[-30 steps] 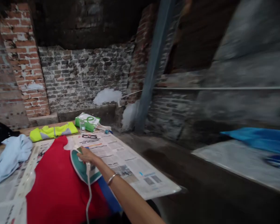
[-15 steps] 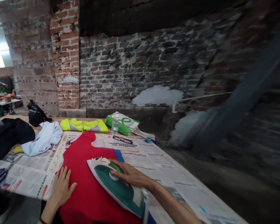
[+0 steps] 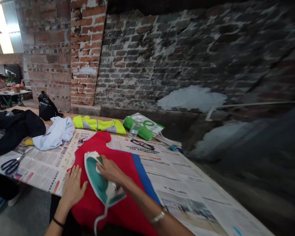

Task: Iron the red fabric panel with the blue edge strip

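A red garment piece with a blue edge (image 3: pixel 123 167) lies spread over newspaper on the table. My right hand (image 3: pixel 110 169) is wrapped round the handle of a green and white clothes iron (image 3: pixel 96 178), which rests on the red cloth near its left side. The iron's white cord trails down toward me. My left hand (image 3: pixel 74 186) lies flat with fingers stretched on the left edge of the red cloth, just left of the iron.
Scissors (image 3: pixel 11 166) lie at the left. Behind are a dark garment (image 3: pixel 22 126), a white cloth (image 3: pixel 55 134), a black bag (image 3: pixel 47 106), a yellow reflective garment (image 3: pixel 100 125), a green-white bag (image 3: pixel 147 126), a clear cup (image 3: pixel 134 130) and glasses (image 3: pixel 142 144). A person sits far left.
The iron has moved left across the red cloth toward my left hand and turned more upright in view. The blue edge is now uncovered. My left hand stays flat; the view has shifted.
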{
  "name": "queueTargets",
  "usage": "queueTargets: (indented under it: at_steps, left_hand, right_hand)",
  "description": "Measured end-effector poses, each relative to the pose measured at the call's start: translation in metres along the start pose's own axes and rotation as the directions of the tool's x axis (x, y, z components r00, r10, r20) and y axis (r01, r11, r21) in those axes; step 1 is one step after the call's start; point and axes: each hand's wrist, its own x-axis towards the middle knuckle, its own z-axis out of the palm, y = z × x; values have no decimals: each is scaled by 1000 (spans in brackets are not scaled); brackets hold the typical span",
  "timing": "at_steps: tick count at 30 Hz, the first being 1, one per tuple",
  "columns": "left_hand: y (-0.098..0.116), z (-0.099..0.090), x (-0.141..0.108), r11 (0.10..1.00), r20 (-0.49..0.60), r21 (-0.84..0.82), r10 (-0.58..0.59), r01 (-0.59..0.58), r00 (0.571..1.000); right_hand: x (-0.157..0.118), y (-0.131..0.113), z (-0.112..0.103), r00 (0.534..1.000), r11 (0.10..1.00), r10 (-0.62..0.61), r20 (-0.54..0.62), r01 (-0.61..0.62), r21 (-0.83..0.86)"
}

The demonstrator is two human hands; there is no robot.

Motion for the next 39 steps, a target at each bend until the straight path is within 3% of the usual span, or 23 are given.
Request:
queueTargets:
  at_steps: [4,7,11,17,20,23,26,28,30,32,35,39]
  left_hand:
    - [-1,2,2,999,-1,-23,-22,22,1000]
    - [-2,2,3,998,-14,-52,-37,36,999]
    - [-1,0,5,995,-16,-86,-56,55,998]
    - [-1,-1,7,996,-18,-64,-59,58,998]
    - [-4,2,8,999,-71,-31,-37,35,997]
    - [-6,3,9,1000,-79,-4,-15,15,997]
    - [-9,0,10,1000,-67,10,1,-1,998]
    - [-11,-3,12,1000,-57,31,9,-7,998]
    - [-10,-6,14,998,-37,69,-3,6,999]
    - [-1,-9,17,995,-30,103,-15,18,999]
    - [28,-11,20,995,-53,86,53,-49,997]
    - [78,-2,18,976,43,-47,214,-212,976]
  right_hand:
    - [59,-24,-4,996,996,89,-17,-89,-4]
    - [72,-31,-8,997,997,77,-13,-76,16]
    - [34,-14,-12,999,999,-14,45,13,30]
    - [-59,50,-18,973,979,-201,116,204,-11]
    - [-87,88,-27,991,994,-112,70,113,-11]
    - [-97,121,-41,994,994,104,-24,-103,27]
    - [-95,146,-54,945,948,311,-99,-301,103]
    - [-92,158,-61,914,912,385,-125,-356,203]
    - [-90,165,-64,921,869,375,-103,-310,387]
    - [-90,169,-65,941,755,335,-54,-234,612]
    - [-93,167,-62,944,591,328,-32,-179,786]
    - [-102,154,-52,952,667,296,-82,-144,731]
